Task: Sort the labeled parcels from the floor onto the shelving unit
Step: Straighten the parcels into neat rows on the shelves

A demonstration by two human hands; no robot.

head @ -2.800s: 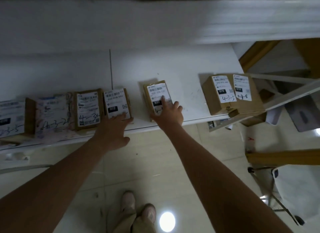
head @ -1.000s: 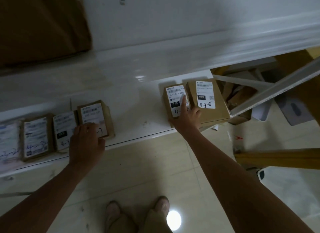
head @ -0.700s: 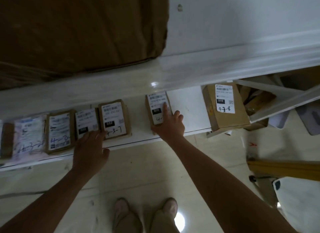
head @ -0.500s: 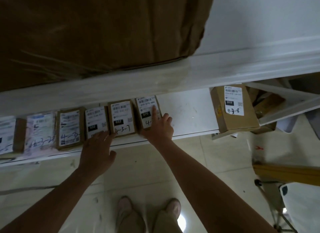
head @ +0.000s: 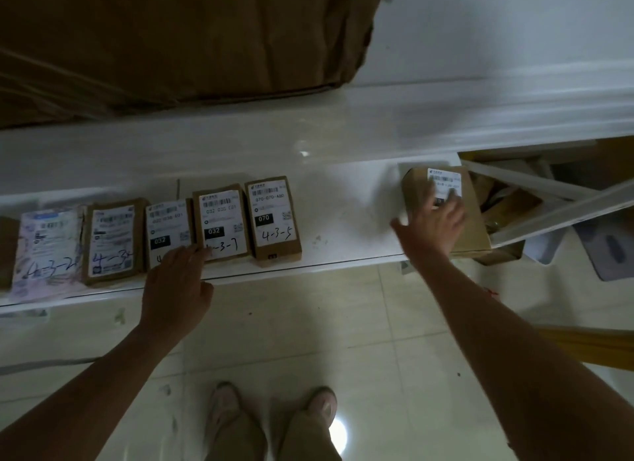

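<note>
Stands facing a white shelf point(head: 343, 216), shoes point(head: 223, 405) on pale floor tiles point(head: 384, 350). Lays the left hand point(head: 175, 285) across the shelf's front edge, fingers straight and close together, tips touching the lower labels of the 032 parcel point(head: 168, 227) and the 4-3-7 parcel point(head: 221, 216). Reaches the right hand point(head: 434, 227) onto the top of a lone box point(head: 415, 192) at the shelf's right end, fingers spread over its label, thumb out past the box's left edge; pinches nothing, though blurred there. Finds five parcels side by side along the front edge: a soft pouch point(head: 46, 247), a brown parcel point(head: 111, 241), the two under the left fingertips, then the 4-3-5 parcel point(head: 274, 216) rightmost. Sees a wide bare stretch of shelf between that parcel and the lone box. Looks up at a big brown carton point(head: 171, 38) behind and above the row.
</note>
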